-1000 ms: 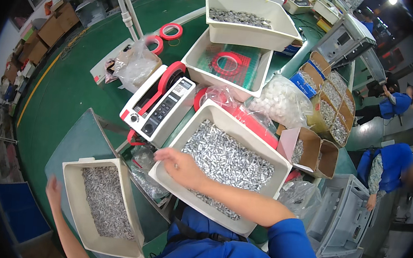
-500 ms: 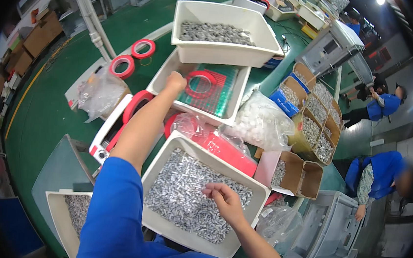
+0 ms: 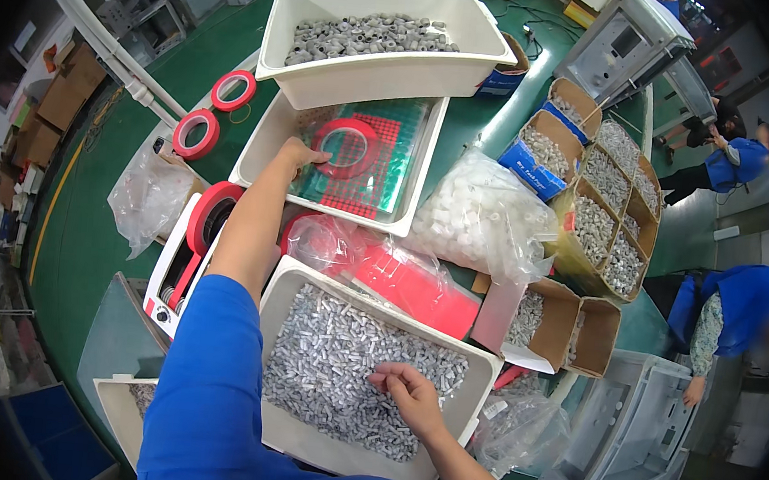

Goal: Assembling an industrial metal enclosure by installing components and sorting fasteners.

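L hand [image 3: 301,153] stretched to frame center-top, fingers curled on red tape roll [image 3: 347,146] in the white tray [image 3: 254,160]. R hand [image 3: 407,396], lower center, fingers bent narrow, pinching small silver parts [image 3: 337,364] in the bin [image 3: 312,439].

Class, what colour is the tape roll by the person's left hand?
Red, a ring-shaped tape roll in the shallow white tray; head view.

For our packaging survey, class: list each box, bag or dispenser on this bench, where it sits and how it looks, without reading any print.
Cardboard cartons: right side, open, brown and blue, holding grey parts.
Clear plastic bag: centre right, bulging with white pieces.
Empty-looking clear bag: left, crumpled.
Tape dispenser: under the left forearm, white with a red roll.
White tray: nearest, right hand in its silver parts.
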The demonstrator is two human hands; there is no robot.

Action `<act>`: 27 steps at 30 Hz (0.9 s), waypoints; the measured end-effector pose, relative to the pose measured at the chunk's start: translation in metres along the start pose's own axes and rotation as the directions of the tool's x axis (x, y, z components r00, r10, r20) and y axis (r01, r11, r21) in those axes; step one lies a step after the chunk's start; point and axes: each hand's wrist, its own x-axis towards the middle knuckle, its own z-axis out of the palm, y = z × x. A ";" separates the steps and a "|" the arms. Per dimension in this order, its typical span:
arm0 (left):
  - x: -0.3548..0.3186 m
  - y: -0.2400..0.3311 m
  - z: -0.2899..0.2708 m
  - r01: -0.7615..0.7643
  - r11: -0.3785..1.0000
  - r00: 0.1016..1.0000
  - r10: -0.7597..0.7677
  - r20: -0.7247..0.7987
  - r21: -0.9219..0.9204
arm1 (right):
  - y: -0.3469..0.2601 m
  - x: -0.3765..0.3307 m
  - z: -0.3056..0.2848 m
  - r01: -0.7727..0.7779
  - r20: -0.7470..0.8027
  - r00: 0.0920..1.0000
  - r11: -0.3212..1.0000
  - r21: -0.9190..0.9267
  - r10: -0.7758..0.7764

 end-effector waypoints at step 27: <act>0.081 -0.058 -0.019 -0.344 0.880 0.938 0.341 0.068 0.327 | 0.007 0.013 0.007 0.122 0.055 0.992 0.960 -0.253 -0.112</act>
